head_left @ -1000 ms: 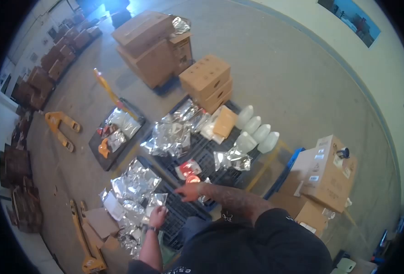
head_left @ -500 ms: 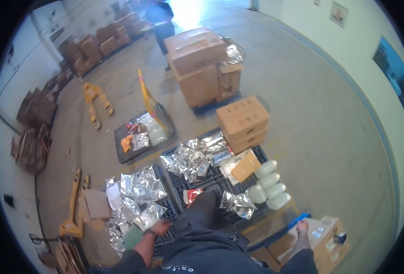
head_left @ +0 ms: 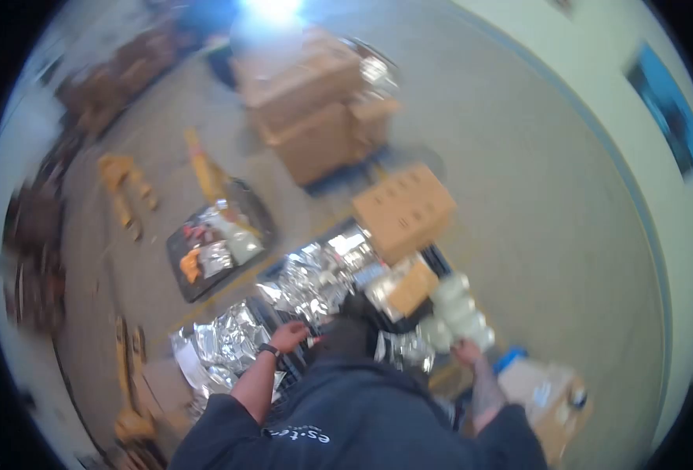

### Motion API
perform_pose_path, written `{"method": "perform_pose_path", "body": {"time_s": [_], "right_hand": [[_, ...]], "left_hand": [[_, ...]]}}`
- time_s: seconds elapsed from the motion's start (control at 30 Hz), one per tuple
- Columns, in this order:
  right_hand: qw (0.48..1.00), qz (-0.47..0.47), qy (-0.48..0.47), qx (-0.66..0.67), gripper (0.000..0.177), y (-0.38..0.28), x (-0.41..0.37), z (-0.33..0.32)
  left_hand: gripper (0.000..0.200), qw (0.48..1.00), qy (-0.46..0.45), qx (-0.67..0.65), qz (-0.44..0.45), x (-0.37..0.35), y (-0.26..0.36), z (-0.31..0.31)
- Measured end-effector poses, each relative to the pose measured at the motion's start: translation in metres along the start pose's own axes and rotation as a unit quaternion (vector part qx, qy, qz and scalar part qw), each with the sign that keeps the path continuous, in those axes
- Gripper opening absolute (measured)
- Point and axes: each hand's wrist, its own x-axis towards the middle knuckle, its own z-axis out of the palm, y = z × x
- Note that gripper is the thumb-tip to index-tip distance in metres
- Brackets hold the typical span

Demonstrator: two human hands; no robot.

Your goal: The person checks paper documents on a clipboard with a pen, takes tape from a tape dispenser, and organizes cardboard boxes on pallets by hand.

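While the left hand [head_left: 290, 335] is hovering over the pallet's [head_left: 276, 315] near edge, foil bags [head_left: 233, 341] lying just left of it, the right hand [head_left: 465, 350] is hanging beside the white jugs [head_left: 460, 309], and blur is hiding both grips.

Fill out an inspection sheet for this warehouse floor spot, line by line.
Surface: grey concrete floor.
Job's things: foil bags under the left hand; white jugs beside the right hand.
Clutter: cardboard boxes; dark tray of packets.
Hands: both low over the goods; too blurred to tell whether open or shut.
Cables: nothing seen.
Surroundings: yellow pallet jacks; wall picture.
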Motion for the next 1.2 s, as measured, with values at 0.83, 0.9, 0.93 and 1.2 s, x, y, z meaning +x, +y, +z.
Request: {"method": "perform_pose_path", "body": {"time_s": [0.83, 0.9, 0.93, 1.2], "right_hand": [[0.988, -0.140, 0.061, -0.030, 0.042, -0.216, 0.145, -0.220], [0.963, -0.262, 0.045, -0.040, 0.043, -0.286, 0.158, -0.230], [0.957, -0.280, 0.013, -0.071, 0.043, -0.324, 0.155, -0.237], [0.932, -0.361, 0.008, 0.010, 0.033, -0.305, 0.195, -0.281]], "left_hand": [[0.062, 0.981, 0.037, 0.180, 0.057, 0.130, -0.077, -0.058], [0.041, 0.985, 0.005, 0.165, -0.055, 0.126, -0.078, -0.090], [0.039, 0.979, 0.145, -0.025, -0.138, 0.105, -0.064, -0.115], [0.032, 0.826, 0.307, -0.015, -0.472, -0.116, -0.112, -0.048]]}}
